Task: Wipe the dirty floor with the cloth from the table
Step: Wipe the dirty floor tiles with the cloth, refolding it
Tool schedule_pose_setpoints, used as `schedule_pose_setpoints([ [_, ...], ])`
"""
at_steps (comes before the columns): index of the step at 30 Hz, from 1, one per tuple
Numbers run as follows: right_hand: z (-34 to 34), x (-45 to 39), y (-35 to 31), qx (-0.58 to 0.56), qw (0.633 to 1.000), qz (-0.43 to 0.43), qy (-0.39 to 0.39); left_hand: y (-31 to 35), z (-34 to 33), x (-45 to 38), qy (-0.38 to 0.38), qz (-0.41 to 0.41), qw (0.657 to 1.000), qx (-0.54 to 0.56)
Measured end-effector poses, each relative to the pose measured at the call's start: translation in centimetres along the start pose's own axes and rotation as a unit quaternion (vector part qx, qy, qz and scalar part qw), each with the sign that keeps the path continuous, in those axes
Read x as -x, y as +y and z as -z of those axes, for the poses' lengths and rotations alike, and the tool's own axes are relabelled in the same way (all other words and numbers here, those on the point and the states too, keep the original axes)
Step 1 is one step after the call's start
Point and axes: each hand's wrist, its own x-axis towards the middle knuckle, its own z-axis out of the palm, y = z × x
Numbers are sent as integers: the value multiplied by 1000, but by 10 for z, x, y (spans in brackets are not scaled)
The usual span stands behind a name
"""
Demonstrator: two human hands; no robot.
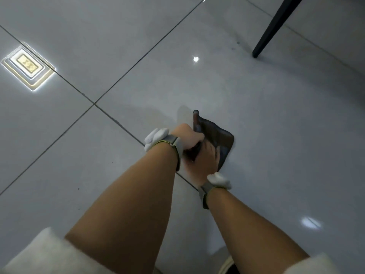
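Observation:
A dark brown cloth [215, 133] lies pressed flat on the glossy grey tiled floor [276, 135] in the middle of the view. My left hand [187, 136] grips the near left part of the cloth with fingers curled over it. My right hand [201, 163] lies beside it, pressing down on the cloth's near edge; its fingers are partly hidden under my left hand. Both wrists wear grey straps with white devices. A few dark specks mark the floor at the far right, near a table leg.
A slanted black table leg [276, 26] stands on the floor at the upper right. Dark grout lines cross the tiles, meeting at the left centre. A ceiling lamp's reflection [27, 68] glares at the left. White sleeves show at the bottom corners.

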Motion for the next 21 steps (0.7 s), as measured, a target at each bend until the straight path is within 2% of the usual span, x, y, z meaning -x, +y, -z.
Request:
schedule_pose_setpoints([
  [2, 18, -5, -13, -135, 988, -74, -6, 10, 6, 9, 19, -51, 997, -46],
  [4, 44, -11, -16, -218, 969, -94, -62, 16, 18, 16, 58, -109, 989, -84],
  [7, 97, -20, -13, -213, 966, -92, -115, 14, 32, 19, 106, -160, 964, -187],
  [10, 129, -36, -12, -195, 964, -92, -156, 16, 41, 25, 56, -181, 928, -322],
  [11, 139, -41, -10, -185, 966, -87, -156, 21, 42, 31, 28, -182, 924, -336],
  [13, 160, -47, -6, -174, 973, -72, -131, 29, 39, 39, -38, -166, 954, -246],
  [15, 176, -53, -2, -167, 979, -69, -98, 32, 33, 46, -129, -123, 980, -86],
  [17, 181, -61, 0, -155, 982, -54, -92, 30, 27, 48, -214, -73, 972, 65],
  [19, 180, -70, -2, -110, 988, -28, -108, 25, 22, 46, -228, -55, 968, 94],
  [21, 169, -78, -7, -67, 989, -3, -135, 16, 19, 39, -167, -59, 983, 50],
])
